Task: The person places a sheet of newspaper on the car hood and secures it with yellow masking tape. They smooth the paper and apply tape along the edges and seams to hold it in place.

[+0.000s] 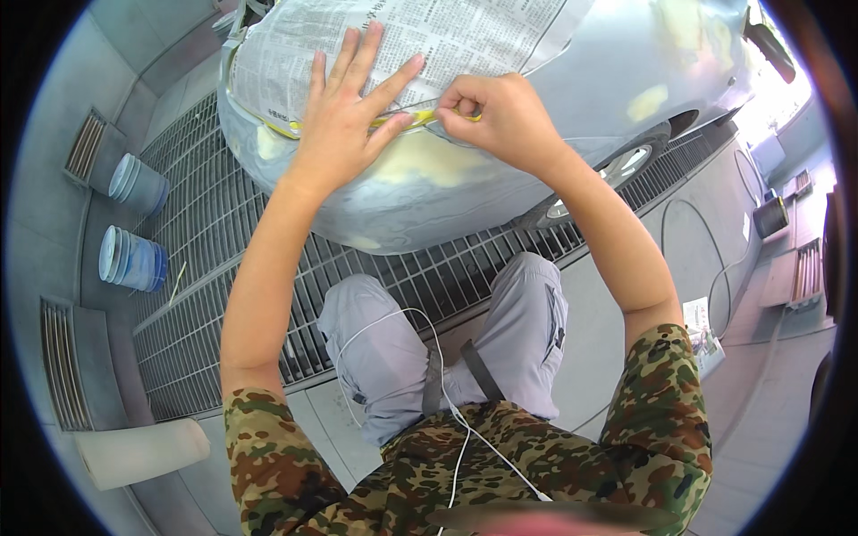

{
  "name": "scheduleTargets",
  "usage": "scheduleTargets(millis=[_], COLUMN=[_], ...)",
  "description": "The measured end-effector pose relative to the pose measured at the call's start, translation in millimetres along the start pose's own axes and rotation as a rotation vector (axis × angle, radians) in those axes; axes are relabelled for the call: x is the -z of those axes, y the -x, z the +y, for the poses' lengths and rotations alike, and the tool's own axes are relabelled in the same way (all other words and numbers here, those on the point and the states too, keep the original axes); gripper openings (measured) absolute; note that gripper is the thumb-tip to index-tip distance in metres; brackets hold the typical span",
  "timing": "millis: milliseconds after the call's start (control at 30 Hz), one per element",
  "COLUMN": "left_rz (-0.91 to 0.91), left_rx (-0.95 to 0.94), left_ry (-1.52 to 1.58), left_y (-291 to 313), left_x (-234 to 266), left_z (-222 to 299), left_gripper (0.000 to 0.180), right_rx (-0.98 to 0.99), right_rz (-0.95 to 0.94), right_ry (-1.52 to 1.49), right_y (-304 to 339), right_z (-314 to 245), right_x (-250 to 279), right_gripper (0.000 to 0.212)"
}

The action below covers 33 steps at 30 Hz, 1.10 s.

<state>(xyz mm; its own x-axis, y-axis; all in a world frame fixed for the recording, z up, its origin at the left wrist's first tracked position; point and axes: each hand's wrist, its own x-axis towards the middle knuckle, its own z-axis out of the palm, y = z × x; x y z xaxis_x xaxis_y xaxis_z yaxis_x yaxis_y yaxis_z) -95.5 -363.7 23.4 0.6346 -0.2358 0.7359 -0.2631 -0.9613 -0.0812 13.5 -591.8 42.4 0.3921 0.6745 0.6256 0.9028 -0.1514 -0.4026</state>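
Head view, left hand: the left hand lies flat with fingers spread wide, pressing the newspaper down onto the car body.
Head view, right hand: the right hand is closed in a pinch on the yellow tape, thumb and forefinger at the strip's right end.
Tape: a thin yellow strip along the paper's lower edge, between the two hands and touching both — likely light, limp and sticky on one side; best taken at its free end and smoothed with a fingertip.
Newspaper: spread over the upper part of the car body; a thin, soft sheet that probably tears and creases easily — better held by a flat palm than by a pinch.
Car body: sanded grey with pale filler patches, curved, stiff; it carries paper and tape.
Around: floor grating under the person's knees, two stacks of blue-rimmed tubs at the left, a paper roll at the lower left, a wheel at the right.
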Motion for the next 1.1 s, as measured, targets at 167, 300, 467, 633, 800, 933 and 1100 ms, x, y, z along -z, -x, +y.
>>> scheduleTargets(millis=[167,300,467,633,800,933,1100], left_rz=[0.058,0.017,0.054,0.074,0.105,0.133,0.087], left_rx=[0.076,0.146,0.158,0.171,0.160,0.157,0.103], left_ry=[0.025,0.032,0.055,0.045,0.028,-0.029,-0.172], left_y=[-5.3,-4.7,-6.2,-4.2,-7.4,-6.3,2.7], left_x=[-4.3,-4.8,-4.9,-6.9,-10.8,-17.6,-28.5], left_z=[11.2,18.5,20.8,22.9,21.4,25.3,30.5], left_gripper=[0.076,0.077,0.074,0.075,0.076,0.074,0.059], right_rx=[0.032,0.097,0.171,0.391,0.447,0.339,0.303], right_rz=[0.050,0.093,0.119,0.097,-0.042,0.013,0.056], right_ry=[0.033,0.083,0.143,0.203,0.109,0.076,-0.031], right_y=[2.4,4.9,8.0,18.5,52.9,48.8,1.2], right_z=[-0.8,0.3,5.0,-1.2,-31.4,-44.1,-35.2], right_x=[-3.1,-7.4,-12.6,-18.4,-19.0,-2.3,26.2], right_gripper=[0.007,0.008,0.007,0.009,0.012,0.019,0.021])
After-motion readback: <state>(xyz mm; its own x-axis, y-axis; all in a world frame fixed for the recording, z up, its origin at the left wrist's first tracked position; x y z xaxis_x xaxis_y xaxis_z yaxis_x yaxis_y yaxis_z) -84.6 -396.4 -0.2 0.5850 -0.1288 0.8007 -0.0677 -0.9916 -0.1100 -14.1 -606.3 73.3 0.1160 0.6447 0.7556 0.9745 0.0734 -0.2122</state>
